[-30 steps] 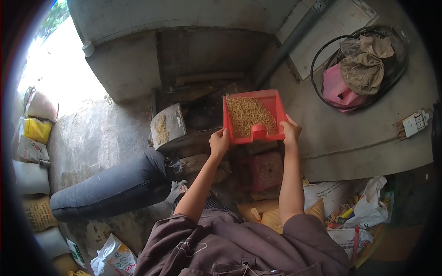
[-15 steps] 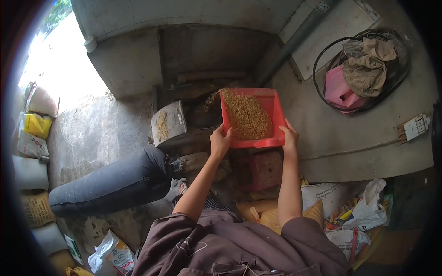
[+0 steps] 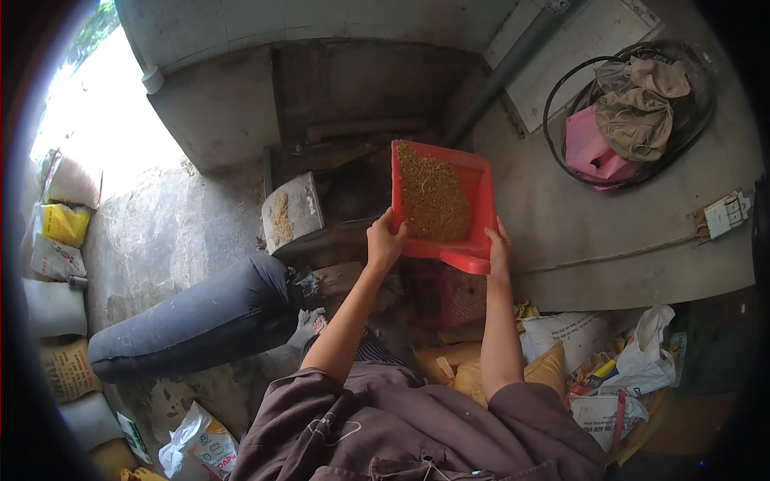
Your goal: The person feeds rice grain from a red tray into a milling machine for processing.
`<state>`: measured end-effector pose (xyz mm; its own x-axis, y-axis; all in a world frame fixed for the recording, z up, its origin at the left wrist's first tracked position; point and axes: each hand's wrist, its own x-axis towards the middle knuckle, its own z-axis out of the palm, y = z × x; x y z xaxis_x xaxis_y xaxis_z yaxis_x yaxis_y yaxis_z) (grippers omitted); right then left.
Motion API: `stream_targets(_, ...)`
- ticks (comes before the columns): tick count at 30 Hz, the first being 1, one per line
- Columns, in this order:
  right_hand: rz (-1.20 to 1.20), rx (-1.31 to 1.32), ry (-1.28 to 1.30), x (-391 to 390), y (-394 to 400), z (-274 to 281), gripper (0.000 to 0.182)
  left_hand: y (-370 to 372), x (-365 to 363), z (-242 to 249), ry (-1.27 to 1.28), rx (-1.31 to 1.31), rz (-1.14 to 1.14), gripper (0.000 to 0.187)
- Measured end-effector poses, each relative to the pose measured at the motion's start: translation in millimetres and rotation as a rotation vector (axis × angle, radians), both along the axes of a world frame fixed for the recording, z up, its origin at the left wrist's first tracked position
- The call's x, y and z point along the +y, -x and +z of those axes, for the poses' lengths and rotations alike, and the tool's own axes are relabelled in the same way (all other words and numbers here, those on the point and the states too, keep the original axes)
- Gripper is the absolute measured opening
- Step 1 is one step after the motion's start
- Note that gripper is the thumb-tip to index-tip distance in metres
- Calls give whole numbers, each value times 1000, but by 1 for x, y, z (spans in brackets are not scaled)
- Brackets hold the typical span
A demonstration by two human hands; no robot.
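Observation:
A red scoop-like tray [image 3: 481,192] is held out in front of me, tilted, with brown grain [image 3: 435,200] heaped along its left and middle part. My left hand [image 3: 387,239] grips its lower left edge, thumb over the rim. On the lower right corner, my right hand [image 3: 499,247] is closed around the edge. Left of the tray lies a curved grey piece [image 3: 301,212] with a small patch of grain [image 3: 281,218] on it. Beneath the tray is a dark red perforated object [image 3: 464,295], partly hidden.
A dark blue stuffed trouser-like bundle [image 3: 192,321] lies at the left. White and yellow bags [image 3: 561,337] stand at the lower right. A black hoop with cloth [image 3: 642,120] rests at the upper right, near a grey pipe [image 3: 513,68]. Sacks [image 3: 56,305] line the left side.
The red tray has turned and tilted, its right front corner now lower. No grain spills over its left edge now, and the grain inside looks less. My right hand has moved slightly down.

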<state>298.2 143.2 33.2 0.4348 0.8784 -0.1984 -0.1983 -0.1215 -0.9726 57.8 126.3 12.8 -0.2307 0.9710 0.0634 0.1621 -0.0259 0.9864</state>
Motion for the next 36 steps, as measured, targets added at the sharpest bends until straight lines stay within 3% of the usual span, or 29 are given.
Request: stream_targets(36,-5,-52,11,-13,-25,10,49,-16,-19,3,27,-23,-9,32)
